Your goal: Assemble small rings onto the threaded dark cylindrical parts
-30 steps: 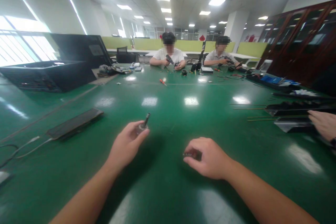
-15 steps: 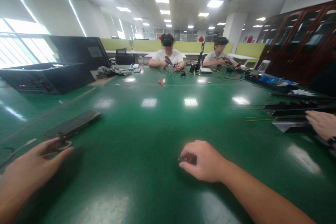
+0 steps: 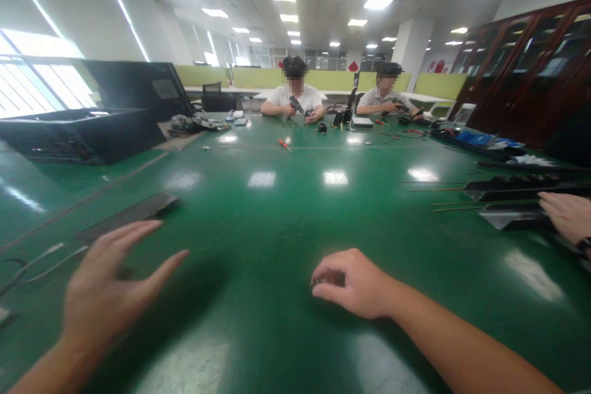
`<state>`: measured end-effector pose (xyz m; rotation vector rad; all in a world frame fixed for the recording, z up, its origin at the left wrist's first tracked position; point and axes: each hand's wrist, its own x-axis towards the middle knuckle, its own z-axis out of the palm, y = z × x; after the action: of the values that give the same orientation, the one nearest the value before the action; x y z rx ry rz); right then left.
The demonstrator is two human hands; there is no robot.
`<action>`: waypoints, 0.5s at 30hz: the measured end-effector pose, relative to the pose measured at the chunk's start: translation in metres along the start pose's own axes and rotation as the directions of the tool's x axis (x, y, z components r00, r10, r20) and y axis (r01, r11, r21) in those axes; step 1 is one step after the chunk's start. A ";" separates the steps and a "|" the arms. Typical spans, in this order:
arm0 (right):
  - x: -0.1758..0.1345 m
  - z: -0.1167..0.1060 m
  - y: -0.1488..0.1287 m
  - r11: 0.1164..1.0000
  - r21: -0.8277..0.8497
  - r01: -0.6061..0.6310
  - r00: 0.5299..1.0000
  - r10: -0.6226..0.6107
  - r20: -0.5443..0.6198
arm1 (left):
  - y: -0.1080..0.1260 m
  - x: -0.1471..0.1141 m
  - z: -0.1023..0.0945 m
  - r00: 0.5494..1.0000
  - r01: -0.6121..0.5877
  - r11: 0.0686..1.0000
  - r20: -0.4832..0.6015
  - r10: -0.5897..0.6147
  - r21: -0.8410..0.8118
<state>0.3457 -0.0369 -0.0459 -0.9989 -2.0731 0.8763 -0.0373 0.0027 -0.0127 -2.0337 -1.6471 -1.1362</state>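
Thumb and fingers spread apart, my left hand [image 3: 113,277] hovers over the left side of the green table [image 3: 258,221], with nothing visible in its grasp. Just beyond it lies a long, flat dark bar [image 3: 133,215]. A thin cable [image 3: 41,258] runs along the table to its left. My right hand [image 3: 353,283] is closed near the middle of the table, pinching a small dark metal piece with a notched, shiny edge [image 3: 318,282]. Most of that piece is hidden by the fingers, so its kind is unclear.
Another person's hand [image 3: 567,215] rests by black metal channels [image 3: 512,218] and thin rods at the right. Two people sit across the table, one holding a power drill [image 3: 296,104]. A red screwdriver [image 3: 284,144] lies mid-table; a large black case [image 3: 87,138] stands at left.
My left hand has moved right and opened; the small metal part it held no longer shows. My right hand has stayed nearly in place, still pinching its piece.
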 end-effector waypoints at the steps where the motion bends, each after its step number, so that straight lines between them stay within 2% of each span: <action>1: 0.000 0.001 0.000 0.999 0.036 -0.002 1.000 0.001 0.011 | 0.024 -0.002 0.007 0.992 -0.105 0.989 0.060 0.111 -0.103; 3: 0.001 0.000 0.001 0.996 0.092 -0.003 1.000 0.000 0.028 | 0.066 -0.007 0.023 0.936 -0.199 0.901 0.199 0.292 -0.386; 5: 0.001 -0.002 0.002 0.989 0.146 -0.003 1.000 -0.002 0.029 | 0.100 -0.012 0.040 0.841 -0.183 0.780 0.315 0.439 -0.599; 6: 0.002 -0.004 0.002 0.983 0.181 -0.003 1.000 -0.003 0.031 | 0.115 -0.013 0.048 0.799 -0.169 0.714 0.330 0.503 -0.680; 7: 0.002 -0.005 0.003 0.974 0.226 -0.006 0.999 -0.002 0.036 | 0.128 -0.014 0.054 0.777 -0.150 0.652 0.319 0.542 -0.743; 9: 0.003 -0.008 0.005 0.944 0.330 -0.024 0.999 0.011 0.042 | 0.148 -0.015 0.062 0.782 -0.107 0.558 0.277 0.558 -0.823; 11: 0.003 -0.010 0.007 0.906 0.419 -0.056 0.998 0.039 0.048 | 0.161 -0.017 0.067 0.821 -0.045 0.499 0.252 0.512 -0.866; 15: 0.005 -0.008 0.012 0.860 0.493 -0.130 0.991 0.098 0.090 | 0.171 -0.025 0.075 0.864 0.080 0.452 0.288 0.413 -0.889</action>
<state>0.3540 -0.0253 -0.0495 -0.8173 -1.7051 1.4323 0.1487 -0.0181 -0.0369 -3.2814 -0.9290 -1.7639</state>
